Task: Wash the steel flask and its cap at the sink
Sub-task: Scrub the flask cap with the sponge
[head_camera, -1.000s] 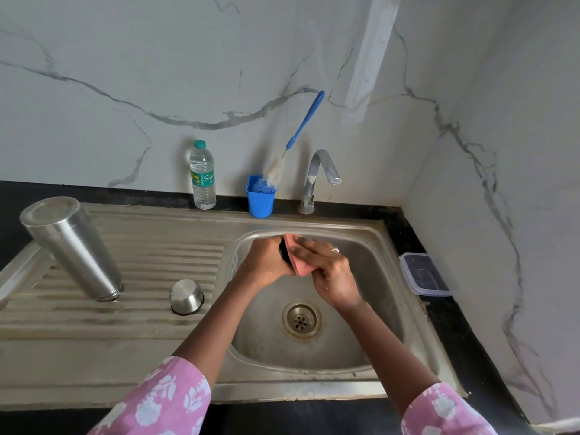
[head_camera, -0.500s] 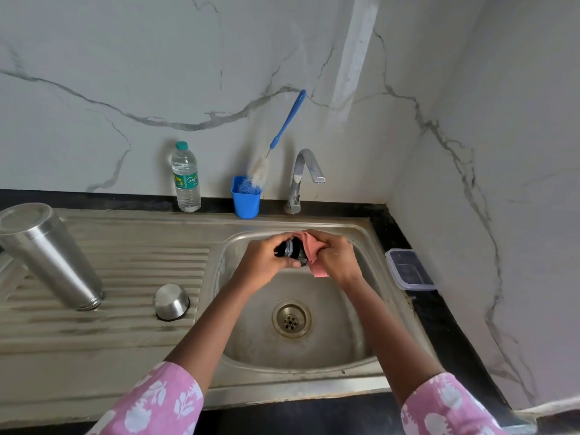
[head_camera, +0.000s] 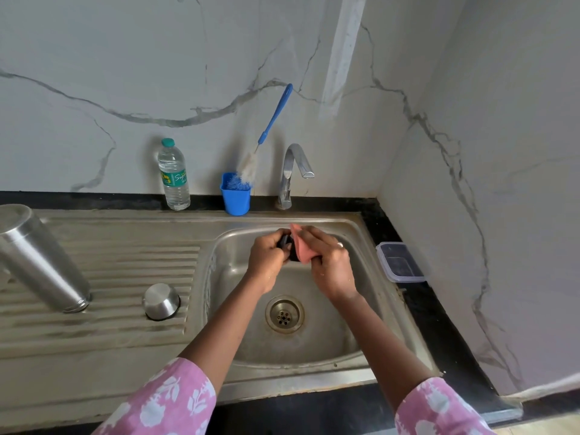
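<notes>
The steel flask (head_camera: 40,259) stands upside down on the ribbed draining board at the far left. A round steel cup (head_camera: 160,301) lies mouth down near the basin's edge. Over the sink basin (head_camera: 314,340) my left hand (head_camera: 266,262) grips a small black cap (head_camera: 287,244), mostly hidden by my fingers. My right hand (head_camera: 329,265) holds a pink sponge (head_camera: 301,246) pressed against the cap's right side. Both hands meet just in front of the basin's back wall.
A tap (head_camera: 293,174) stands behind the basin, no water visible. A blue cup (head_camera: 235,196) holds a long blue bottle brush (head_camera: 270,130). A plastic water bottle (head_camera: 173,175) is left of it. A lidded clear box (head_camera: 400,262) sits on the black counter at right.
The hands stay together over the basin; the sponge has shifted around the cap, first behind the fingers, then lower, now upright against it. The view has drifted slightly.
</notes>
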